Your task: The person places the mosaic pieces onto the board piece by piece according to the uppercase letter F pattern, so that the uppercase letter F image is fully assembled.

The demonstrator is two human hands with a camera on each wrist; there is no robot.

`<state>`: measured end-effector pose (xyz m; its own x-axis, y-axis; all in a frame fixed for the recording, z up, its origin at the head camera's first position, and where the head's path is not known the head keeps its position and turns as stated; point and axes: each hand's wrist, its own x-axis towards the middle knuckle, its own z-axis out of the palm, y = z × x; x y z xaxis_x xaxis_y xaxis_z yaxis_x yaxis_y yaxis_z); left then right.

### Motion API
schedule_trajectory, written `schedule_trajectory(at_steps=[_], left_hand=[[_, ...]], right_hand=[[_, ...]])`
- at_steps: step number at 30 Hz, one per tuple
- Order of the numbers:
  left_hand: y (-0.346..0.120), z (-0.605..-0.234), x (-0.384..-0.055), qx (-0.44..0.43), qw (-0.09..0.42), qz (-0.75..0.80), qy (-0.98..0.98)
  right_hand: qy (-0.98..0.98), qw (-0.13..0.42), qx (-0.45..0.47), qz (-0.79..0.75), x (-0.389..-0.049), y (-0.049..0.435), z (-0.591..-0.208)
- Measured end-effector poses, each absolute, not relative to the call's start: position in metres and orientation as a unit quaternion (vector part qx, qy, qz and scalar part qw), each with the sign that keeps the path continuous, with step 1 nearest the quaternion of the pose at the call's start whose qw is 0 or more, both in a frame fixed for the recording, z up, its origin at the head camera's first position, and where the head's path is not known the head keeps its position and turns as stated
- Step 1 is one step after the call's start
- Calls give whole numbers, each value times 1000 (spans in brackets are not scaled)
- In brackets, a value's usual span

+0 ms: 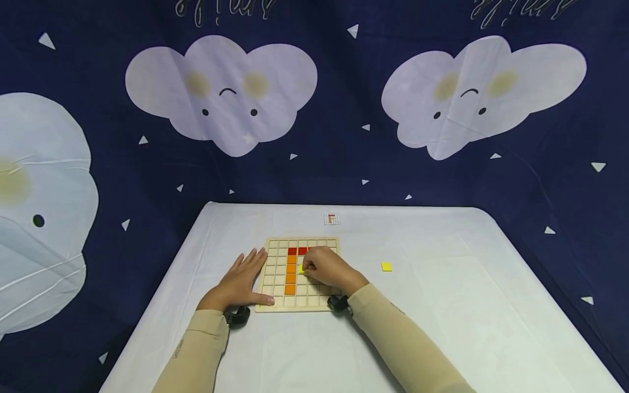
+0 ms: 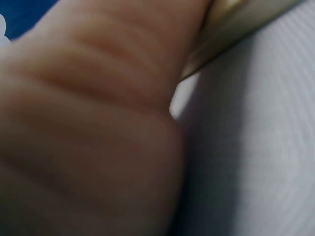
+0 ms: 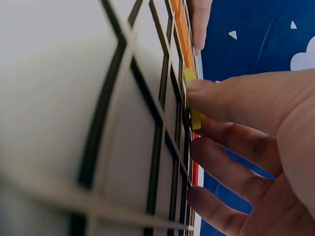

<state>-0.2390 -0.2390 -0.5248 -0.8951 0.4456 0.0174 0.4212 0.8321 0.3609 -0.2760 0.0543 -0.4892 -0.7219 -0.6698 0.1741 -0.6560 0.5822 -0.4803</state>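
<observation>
A wooden grid board point(image 1: 295, 309) lies on the white table. One column of it holds several orange tiles point(image 1: 291, 278), with red tiles point(image 1: 292, 251) along a row at the top. My right hand point(image 1: 330, 269) pinches a yellow square tile point(image 3: 196, 121) between thumb and fingers, right at the grid beside the orange column. Part of the red row is hidden behind that hand. At the board's left side, my left hand point(image 1: 241, 281) rests with fingers spread and straight, its thumb over the lower left corner. The left wrist view shows mostly blurred hand.
A second yellow tile point(image 1: 386, 267) lies on the table point(image 1: 442, 333) to the right of the board. Beyond the board is a small printed card point(image 1: 332, 219) with a coloured grid pattern. A dark blue cloth point(image 1: 344, 174) with clouds hangs behind the table.
</observation>
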Motion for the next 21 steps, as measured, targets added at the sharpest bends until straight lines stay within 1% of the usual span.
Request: schedule_trajectory(at_steps=[6,12,21], left_hand=[[-239,-524,-239,227,37,184,955],[-239,-522,-238,228,37,185,955],[-238,-522,-238,227,36,185,956]], right_hand=[[899,-14,-373,-229,-276,49,-492],[902,-19,-371,-222,-272,48,-490],[887,-28,-369,-277,-267,65,-491]])
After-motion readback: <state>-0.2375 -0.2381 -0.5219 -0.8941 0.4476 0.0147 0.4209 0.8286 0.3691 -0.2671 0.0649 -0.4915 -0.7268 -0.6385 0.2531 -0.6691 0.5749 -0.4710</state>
